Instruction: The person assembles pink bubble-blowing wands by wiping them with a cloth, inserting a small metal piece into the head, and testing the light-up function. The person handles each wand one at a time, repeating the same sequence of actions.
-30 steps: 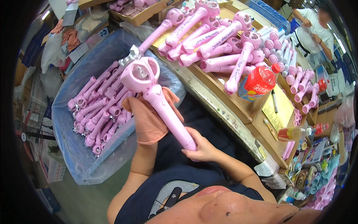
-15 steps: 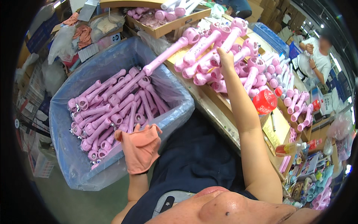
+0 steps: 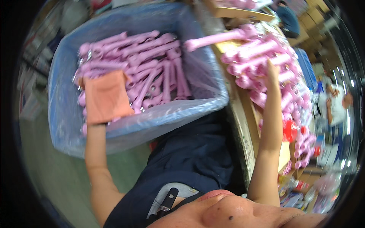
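Observation:
An orange cloth (image 3: 108, 97) covers my left hand (image 3: 99, 114), which reaches over the front left of a heap of pink plastic wands (image 3: 142, 68) with round heads. They lie in a large bin lined with blue-tinted plastic (image 3: 61, 114); the cloth hides my left fingers. On the table to the right, my right hand (image 3: 271, 72) touches a pile of similar pink wands (image 3: 258, 47). Motion blur and the wands obscure its fingers, so its grip does not show. One long pink wand (image 3: 215, 39) sticks out from this pile over the bin's right rim.
Along the bin's right side runs the table edge (image 3: 243, 131). A red-labelled bottle (image 3: 289, 131) stands beside my right forearm, with more pink pieces (image 3: 304, 150) beyond. Cardboard trays (image 3: 243, 14) sit at the back. A person in white (image 3: 336, 108) is at the far right.
My left hand with the orange cloth has moved from the bin's near rim leftward and over the wands inside. My right hand stays at the table pile. The whole view has shifted and blurred.

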### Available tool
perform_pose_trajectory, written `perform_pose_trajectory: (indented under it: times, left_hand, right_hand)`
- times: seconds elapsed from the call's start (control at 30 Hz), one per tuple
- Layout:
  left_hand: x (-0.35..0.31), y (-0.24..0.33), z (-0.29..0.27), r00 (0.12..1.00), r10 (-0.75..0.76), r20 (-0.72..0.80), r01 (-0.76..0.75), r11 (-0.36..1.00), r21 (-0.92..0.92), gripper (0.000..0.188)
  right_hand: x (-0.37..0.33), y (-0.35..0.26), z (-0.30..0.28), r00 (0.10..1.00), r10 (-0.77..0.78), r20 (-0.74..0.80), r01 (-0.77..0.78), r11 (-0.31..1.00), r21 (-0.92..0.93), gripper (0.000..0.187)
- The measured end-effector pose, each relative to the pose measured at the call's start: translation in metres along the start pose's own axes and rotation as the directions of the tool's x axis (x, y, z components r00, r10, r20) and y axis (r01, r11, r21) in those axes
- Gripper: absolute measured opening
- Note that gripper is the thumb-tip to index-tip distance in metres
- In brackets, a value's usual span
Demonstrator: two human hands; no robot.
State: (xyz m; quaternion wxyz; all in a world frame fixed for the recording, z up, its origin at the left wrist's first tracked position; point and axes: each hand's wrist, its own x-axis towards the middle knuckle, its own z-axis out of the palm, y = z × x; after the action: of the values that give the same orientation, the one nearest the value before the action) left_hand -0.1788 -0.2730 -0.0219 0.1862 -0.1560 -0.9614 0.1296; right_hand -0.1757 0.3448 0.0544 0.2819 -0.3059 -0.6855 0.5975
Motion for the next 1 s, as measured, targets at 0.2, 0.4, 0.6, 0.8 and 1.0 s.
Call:
perform_pose_trajectory:
  times: [0.2,0.4,0.6,0.8,1.0]
  left_hand:
    - [-0.002,-0.047,0.025,0.857,0.013,0.515,-0.515,0.025,0.857,0.035]
    - [-0.010,-0.047,0.003,0.951,0.025,0.309,-0.065,0.991,0.121,0.049]
    - [-0.001,-0.034,-0.004,0.937,0.245,0.250,-0.330,0.857,0.396,0.032]
    - [0.014,-0.035,-0.015,0.874,0.193,0.446,-0.343,0.894,0.287,0.011]
    - [0.007,-0.037,-0.023,0.919,0.328,0.219,-0.311,0.944,-0.108,0.034]
  right_hand:
    - [-0.076,-0.021,0.025,0.982,-0.163,0.100,0.189,0.911,-0.366,0.077]
    - [-0.182,0.004,0.143,0.472,-0.572,0.671,0.881,0.338,-0.331,0.042]
    - [-0.222,0.137,0.306,-0.273,-0.024,0.962,0.949,0.156,0.273,0.035]
    - [-0.233,0.286,0.402,-0.163,0.007,0.987,0.973,-0.163,0.162,0.022]
    - [-0.239,0.284,0.394,0.049,0.367,0.929,0.993,-0.118,-0.006,0.027]
